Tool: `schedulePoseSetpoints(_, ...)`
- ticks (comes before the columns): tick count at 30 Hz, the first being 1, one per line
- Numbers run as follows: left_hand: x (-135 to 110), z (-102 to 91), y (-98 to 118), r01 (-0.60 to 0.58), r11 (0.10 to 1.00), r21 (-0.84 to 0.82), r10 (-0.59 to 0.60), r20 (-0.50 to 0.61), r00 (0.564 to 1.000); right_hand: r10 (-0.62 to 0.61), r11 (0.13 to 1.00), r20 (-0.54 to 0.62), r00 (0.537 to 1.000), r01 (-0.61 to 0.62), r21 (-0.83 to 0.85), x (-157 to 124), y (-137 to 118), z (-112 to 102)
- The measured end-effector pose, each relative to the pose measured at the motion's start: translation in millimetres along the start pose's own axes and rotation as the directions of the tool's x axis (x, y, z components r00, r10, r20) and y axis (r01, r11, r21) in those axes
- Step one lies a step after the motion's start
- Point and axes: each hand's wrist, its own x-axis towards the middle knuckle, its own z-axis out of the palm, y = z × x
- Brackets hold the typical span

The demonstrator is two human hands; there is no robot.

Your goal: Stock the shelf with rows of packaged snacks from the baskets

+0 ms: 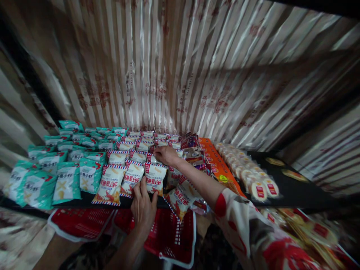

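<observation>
Snack packets (108,185) of glossy, crinkled plastic film rest on the smooth, matt shelf (298,193); shiny, ridged sheeting (157,67) stands behind the shelf, and smooth plastic baskets (176,234) sit below it.

White snack bags (109,185) with red-blue striped edges, teal packets (67,183), orange packaging (215,161), red baskets (81,222), black shelf (298,192)

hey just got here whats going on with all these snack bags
A person is handling white snack bags on a black shelf. The left hand touches the front row; the right hand is at bags just behind. Teal bags are on the left, and one tilted white bag juts past the shelf's front edge.
</observation>
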Motion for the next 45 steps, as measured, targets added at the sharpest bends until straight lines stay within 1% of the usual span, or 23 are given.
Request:
schedulePoseSetpoints(3, 0.7, 2.4, -1.6, -0.034, 0.999, 0.028, 0.034, -0.028, 0.999, -0.024, 0.999, 0.027, 0.999, 0.024, 0.026, 1.3, 3.1, -0.9)
schedulePoseSetpoints(5, 0.8, 3.4, -1.6, -0.049, 0.998, 0.04, 0.051, -0.045, 0.998, -0.027, 0.998, -0.017, 1.0, 0.027, 0.053, 3.8, 9.4, -3.7)
schedulePoseSetpoints(7, 0.7, 3.6, -0.5, -0.059, 0.997, 0.048, 0.062, -0.058, 0.996, 0.032, 0.999, -0.074, 0.997, -0.028, 0.047, 8.7, 17.7, -7.9)
schedulePoseSetpoints(9, 0.5, 3.4, 0.8, -0.069, 0.996, 0.049, 0.073, -0.075, 0.994, 0.102, 0.995, -0.088, 0.991, -0.102, 0.002, 15.7, 26.0, -12.0)
schedulePoseSetpoints(11, 0.0, 3.6, 1.4, -0.085, 0.995, 0.05, 0.09, -0.097, 0.991, 0.119, 0.991, -0.05, 0.992, -0.121, -0.058, 23.6, 32.1, -14.6)
schedulePoseSetpoints(14, -0.9, 5.9, -0.4, -0.129, 0.989, 0.065, 0.137, -0.128, 0.982, 0.067, 0.991, 0.05, 0.996, -0.061, -0.115, 34.3, 36.5, -13.7)
schedulePoseSetpoints(16, -1.1, 8.1, -2.5, -0.158, 0.985, 0.075, 0.168, -0.144, 0.975, 0.034, 0.992, 0.096, 0.995, -0.023, -0.12, 39.7, 37.7, -10.6)
schedulePoseSetpoints(19, -0.1, 10.6, -4.7, -0.18, 0.98, 0.087, 0.192, -0.164, 0.968, 0.01, 0.995, 0.104, 0.995, 0.0, -0.099, 45.6, 39.6, -5.4)
schedulePoseSetpoints(23, 2.1, 10.7, -4.1, -0.196, 0.975, 0.102, 0.212, -0.183, 0.96, 0.03, 0.999, 0.057, 0.998, -0.028, -0.04, 51.5, 41.1, -1.4)
schedulePoseSetpoints(26, 3.2, 10.1, -3.2, -0.186, 0.978, 0.097, 0.2, -0.161, 0.967, 0.041, 0.999, 0.043, 0.998, -0.041, 0.0, 54.6, 41.7, 0.7)
schedulePoseSetpoints(29, 3.3, 10.3, -2.9, -0.167, 0.983, 0.075, 0.176, -0.145, 0.974, 0.01, 0.999, 0.06, 0.998, -0.013, 0.049, 57.1, 46.3, 3.2)
schedulePoseSetpoints(31, 2.9, 10.7, -2.5, -0.162, 0.985, 0.066, 0.17, -0.142, 0.975, -0.005, 0.996, 0.038, 0.999, 0.002, 0.087, 60.0, 53.0, 4.2)
schedulePoseSetpoints(32, 2.6, 11.0, -2.2, -0.16, 0.985, 0.066, 0.168, -0.141, 0.976, 0.009, 0.996, 0.013, 1.0, -0.01, 0.088, 62.2, 57.3, 4.3)
schedulePoseSetpoints(34, 2.0, 11.7, -1.6, -0.16, 0.985, 0.07, 0.169, -0.151, 0.974, 0.072, 0.997, -0.037, 0.997, -0.071, 0.037, 68.2, 66.3, 3.5)
schedulePoseSetpoints(36, 1.6, 13.0, -1.6, -0.17, 0.983, 0.073, 0.181, -0.177, 0.967, 0.109, 0.992, -0.036, 0.993, -0.111, -0.062, 75.7, 74.2, 2.3)
schedulePoseSetpoints(38, 1.6, 15.3, -2.8, -0.19, 0.979, 0.074, 0.201, -0.213, 0.956, 0.096, 0.987, 0.007, 0.995, -0.095, -0.133, 83.2, 79.5, 2.1)
schedulePoseSetpoints(40, 1.8, 18.4, -5.2, -0.218, 0.973, 0.075, 0.229, -0.233, 0.945, 0.069, 0.986, 0.045, 0.997, -0.061, -0.158, 89.4, 82.0, 3.7)
schedulePoseSetpoints(43, 2.1, 24.3, -8.9, -0.244, 0.967, 0.073, 0.254, -0.223, 0.941, 0.038, 0.986, 0.084, 0.996, -0.024, -0.163, 95.7, 82.7, 8.8)
schedulePoseSetpoints(45, 1.8, 27.9, -9.7, -0.227, 0.971, 0.075, 0.238, -0.215, 0.947, 0.027, 0.987, 0.105, 0.994, -0.01, -0.162, 98.8, 82.5, 12.2)
